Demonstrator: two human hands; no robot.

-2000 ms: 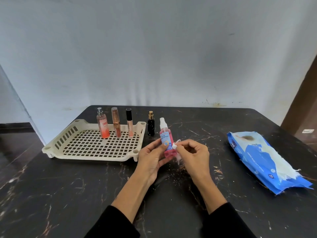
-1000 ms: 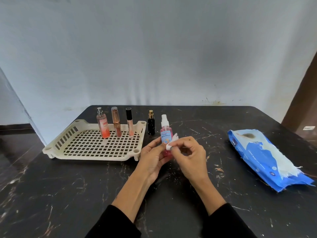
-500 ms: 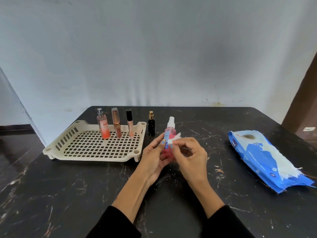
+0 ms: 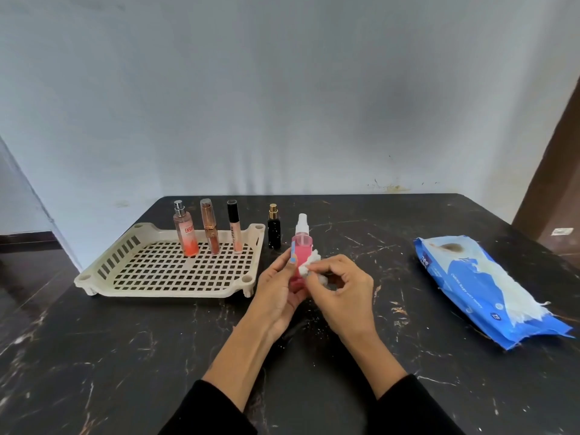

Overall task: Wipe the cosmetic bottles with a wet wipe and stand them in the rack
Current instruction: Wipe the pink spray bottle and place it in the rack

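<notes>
My left hand (image 4: 279, 290) holds a pink spray bottle (image 4: 302, 246) with a white cap upright above the black marble table (image 4: 157, 356). Pressed against the bottle's right side is a small crumpled white wet wipe (image 4: 309, 265), pinched in my right hand (image 4: 340, 290). The cream perforated rack (image 4: 163, 271) lies to the left. Along its far edge stand a pink perfume bottle (image 4: 185, 230), a rose-gold tube (image 4: 211, 227) and a black-capped lip gloss (image 4: 234, 227). A small black bottle with a gold cap (image 4: 274, 227) stands on the table just right of the rack.
A blue pack of wet wipes (image 4: 483, 284) lies on the table at the right, with white tissue hanging from its opening. A grey wall stands behind the table's far edge. A brown door frame (image 4: 552, 183) rises at the far right.
My left hand has turned the pink bottle, so its blue label now faces left. The right hand's wipe has slid over the bottle's side. Both hands drifted slightly right.
</notes>
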